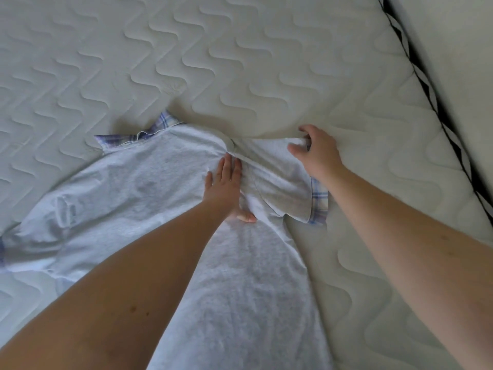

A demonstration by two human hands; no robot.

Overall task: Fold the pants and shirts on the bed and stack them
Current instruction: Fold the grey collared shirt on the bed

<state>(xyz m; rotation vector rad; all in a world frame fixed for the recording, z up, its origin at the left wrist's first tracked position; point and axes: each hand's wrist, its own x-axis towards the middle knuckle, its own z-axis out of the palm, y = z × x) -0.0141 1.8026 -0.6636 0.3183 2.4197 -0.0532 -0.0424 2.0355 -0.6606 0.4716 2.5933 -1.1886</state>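
A: Right, where does the fold stand?

B: The pale grey shirt (pixel 149 188) lies spread on the quilted bed (pixel 240 62), plaid collar (pixel 160 125) toward the far side. The left hand (pixel 225 188) rests flat on it beside the shoulder seam, its fingers (pixel 229 166) straight and together, pressing the cloth down. The right hand (pixel 318 152) has its fingers curled, pinching the edge of the right sleeve (pixel 282 182), which bunches between the two hands.

A: So the sleeve comes in next, I'd guess?

B: That's my reading. To do it well, keep the flat hand planted as the hinge, lift the sleeve just clear of the bed, and carry it across so its plaid cuff (pixel 320 201) lands square on the body. Then smooth outward, or the wrinkles near the seam will set into the crease.

A: Any risk?

B: Pulling too hard could drag the whole shirt sideways and skew the collar.

A: Any basket or drawer holding clothes?

B: None in view. No pants or finished stack visible either, so the task looks early.
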